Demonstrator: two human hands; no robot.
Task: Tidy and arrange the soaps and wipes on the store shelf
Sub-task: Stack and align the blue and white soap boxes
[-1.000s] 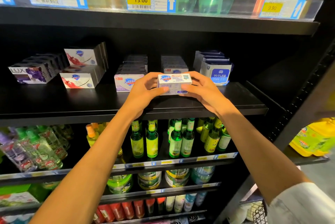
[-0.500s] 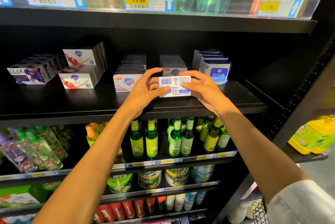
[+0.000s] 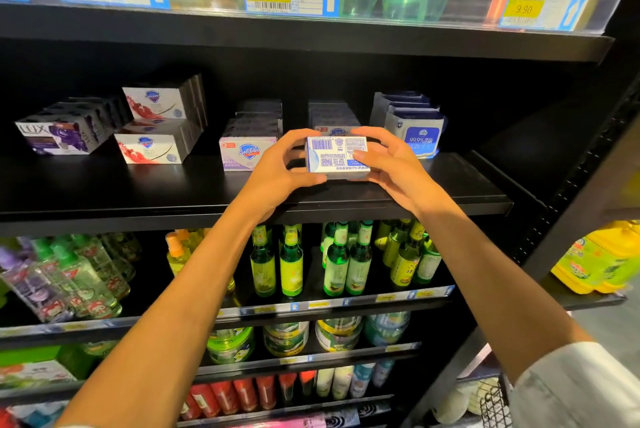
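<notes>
soap box (image 3: 336, 159) ends: covered by the left hand (image 3: 277, 174) and right hand (image 3: 394, 167)
row behind the hands (image 3: 332, 115): mostly hidden
small print under the thumbs: unreadable

White-and-blue soap box (image 3: 335, 158), black shelf (image 3: 138, 192)

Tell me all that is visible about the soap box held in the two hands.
The soap box is a small white and blue carton, seemingly cardboard, closed. Its printed barcode side faces the camera, text upside down. Left hand and right hand grip its ends just above the black shelf, before the soap row.
</notes>
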